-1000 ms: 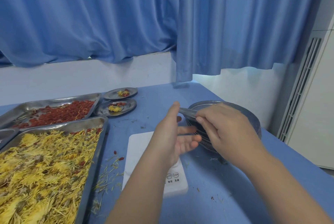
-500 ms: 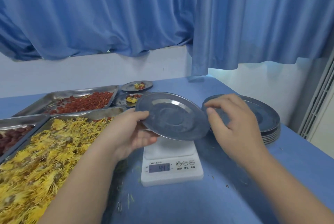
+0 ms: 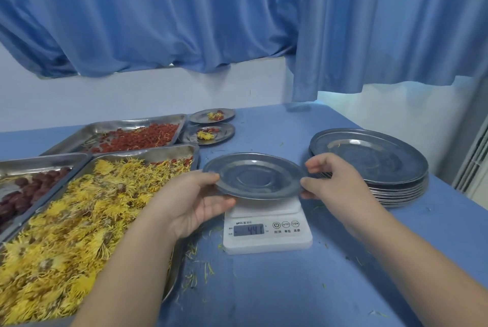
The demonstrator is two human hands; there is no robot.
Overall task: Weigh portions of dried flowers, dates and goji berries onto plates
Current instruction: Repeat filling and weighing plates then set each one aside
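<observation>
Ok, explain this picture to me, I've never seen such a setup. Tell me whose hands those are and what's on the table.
No machine here: a person wears a camera on the head, looking down at their own hands. The left hand and right hand grip an empty metal plate by its rim, over a white scale. Right of it stands a stack of plates. On the left, trays hold dried flowers, goji berries and dates. Two filled plates sit behind.

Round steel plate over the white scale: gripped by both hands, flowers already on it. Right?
No. The head view shows the round steel plate empty. Left hand and right hand do grip its rim over the white scale.
</observation>
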